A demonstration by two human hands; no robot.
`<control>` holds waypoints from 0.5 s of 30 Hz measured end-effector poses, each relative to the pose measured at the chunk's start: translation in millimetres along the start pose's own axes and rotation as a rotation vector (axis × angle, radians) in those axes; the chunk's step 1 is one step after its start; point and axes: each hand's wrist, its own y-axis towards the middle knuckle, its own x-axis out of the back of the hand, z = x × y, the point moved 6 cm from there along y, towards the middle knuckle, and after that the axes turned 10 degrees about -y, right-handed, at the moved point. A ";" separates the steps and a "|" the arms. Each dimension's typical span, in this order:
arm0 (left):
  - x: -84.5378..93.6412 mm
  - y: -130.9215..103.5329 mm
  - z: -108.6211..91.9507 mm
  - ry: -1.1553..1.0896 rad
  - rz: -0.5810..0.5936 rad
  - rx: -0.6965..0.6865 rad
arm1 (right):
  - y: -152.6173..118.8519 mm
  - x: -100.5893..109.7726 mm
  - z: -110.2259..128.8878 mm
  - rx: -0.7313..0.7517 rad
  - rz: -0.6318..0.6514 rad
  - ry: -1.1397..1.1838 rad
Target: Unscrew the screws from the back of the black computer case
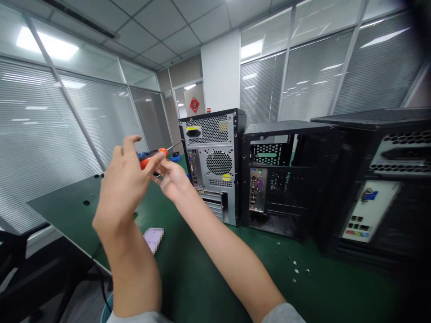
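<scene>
My left hand (pixel 123 179) is closed around a screwdriver (pixel 144 162) with an orange and dark blue handle. Its thin shaft points up and right, with the tip at the left rear edge of a computer case (pixel 208 154), which stands upright with its back towards me. Just below the handle, my right hand (pixel 172 180) has its fingers curled in, partly hidden by the left hand. A small, thin shiny bit shows by its fingertips, too small to name.
Two more computer cases, one with an open frame (pixel 278 179) and a black one (pixel 380 188), stand to the right. Several small screws (pixel 296 271) lie on the green table (pixel 202 273). A phone (pixel 154 239) lies below my hands, and a blue tray (pixel 175 157) sits behind them.
</scene>
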 end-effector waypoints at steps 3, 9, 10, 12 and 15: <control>8.4 -20.7 -1.3 0.021 -0.069 -0.102 | 0.9 1.1 1.5 -0.003 -0.004 0.005; 7.0 -35.0 4.6 -0.241 -0.238 -0.162 | -1.9 -2.2 9.7 -0.010 0.041 0.020; 5.6 -34.3 5.8 -0.281 -0.275 -0.157 | -2.3 -2.9 10.8 -0.012 0.046 0.021; 3.5 -32.9 6.8 -0.316 -0.346 -0.150 | -2.8 -4.3 11.9 -0.019 0.050 0.022; 2.6 -31.8 6.8 -0.302 -0.418 -0.112 | -3.8 -6.5 11.2 -0.023 0.070 0.046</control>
